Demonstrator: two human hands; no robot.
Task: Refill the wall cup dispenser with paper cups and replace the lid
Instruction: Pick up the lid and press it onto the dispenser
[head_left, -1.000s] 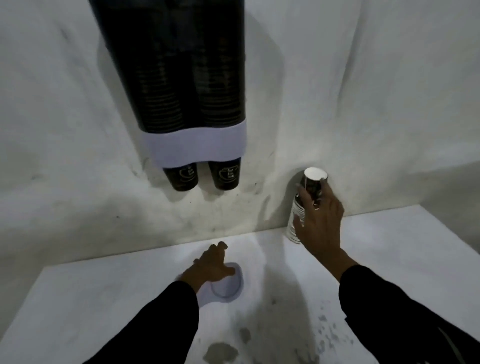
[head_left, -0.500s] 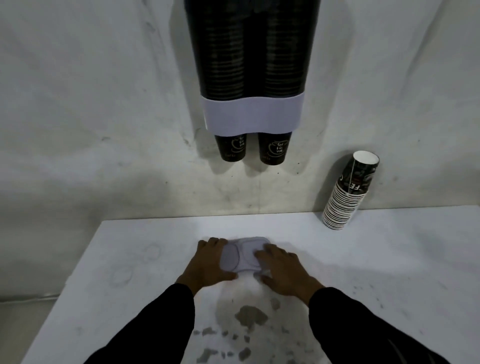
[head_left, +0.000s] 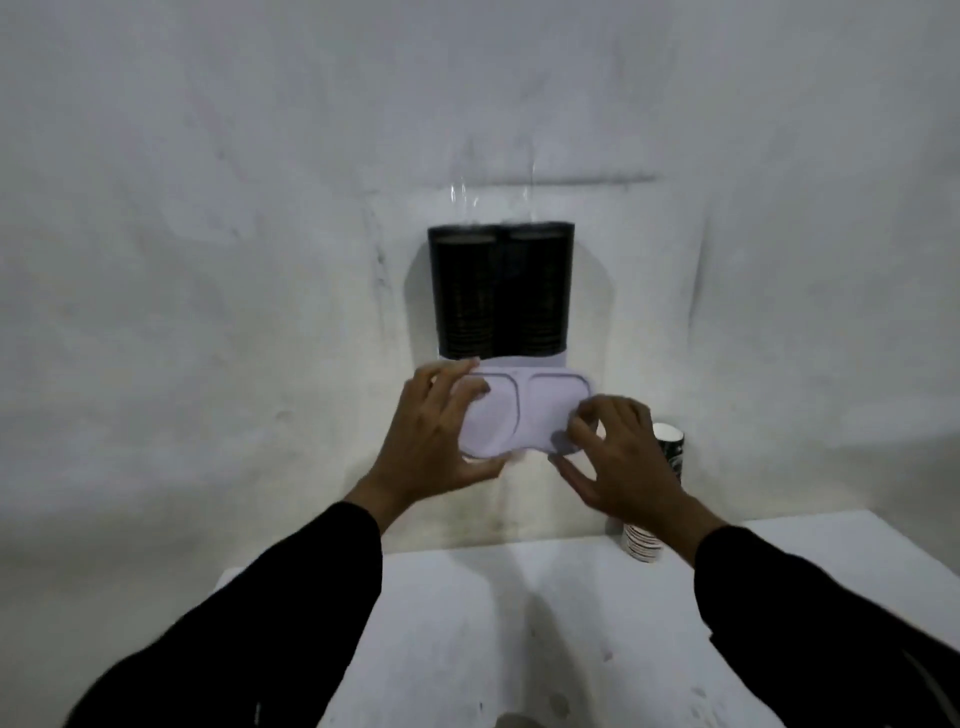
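Note:
The wall cup dispenser (head_left: 501, 291) hangs on the white wall, its two clear tubes filled with dark paper cups up to an open top. I hold the white double-oval lid (head_left: 524, 410) in the air in front of the dispenser's lower part, tilted toward me. My left hand (head_left: 436, 436) grips the lid's left end and my right hand (head_left: 618, 457) grips its right end. A leaning stack of spare paper cups (head_left: 667, 452) stands on the table against the wall, partly hidden behind my right hand.
A white table (head_left: 519, 623) with dark stains near its front lies below the dispenser. The bare white wall (head_left: 208, 260) fills the rest of the view.
Both hands have lifted the lid off the table and raised it in front of the dispenser. A second ago my right hand was on the spare cup stack; the view has tilted upward.

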